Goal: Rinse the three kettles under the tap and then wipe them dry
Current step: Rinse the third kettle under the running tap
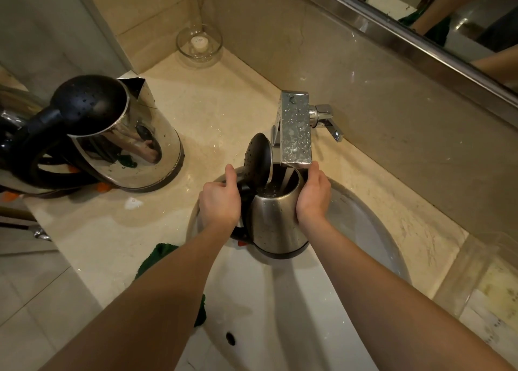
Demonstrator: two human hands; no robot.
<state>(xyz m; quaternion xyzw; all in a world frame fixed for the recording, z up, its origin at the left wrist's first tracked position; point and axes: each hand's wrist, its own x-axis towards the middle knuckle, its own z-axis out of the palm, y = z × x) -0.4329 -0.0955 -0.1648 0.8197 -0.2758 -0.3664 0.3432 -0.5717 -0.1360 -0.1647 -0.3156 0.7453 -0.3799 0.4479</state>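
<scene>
A small steel kettle (276, 225) with its black lid (259, 157) flipped up is held over the white sink (372, 230), directly under the square chrome tap (295, 129). Water runs from the tap into the kettle's mouth. My left hand (221, 202) grips the black handle on the kettle's left side. My right hand (314, 194) presses flat against the kettle's right side. A taller shiny steel kettle (134, 138) with a shut black lid stands on the counter at the left. Behind it, at the left edge, part of another dark-handled kettle (11, 129) shows.
A dark green cloth (157, 258) lies on the beige marble counter (224, 90) by the sink's left rim, partly under my left forearm. A glass bowl (199, 44) sits in the back corner. The tap lever (330, 124) sticks out to the right. A mirror (448, 20) runs above.
</scene>
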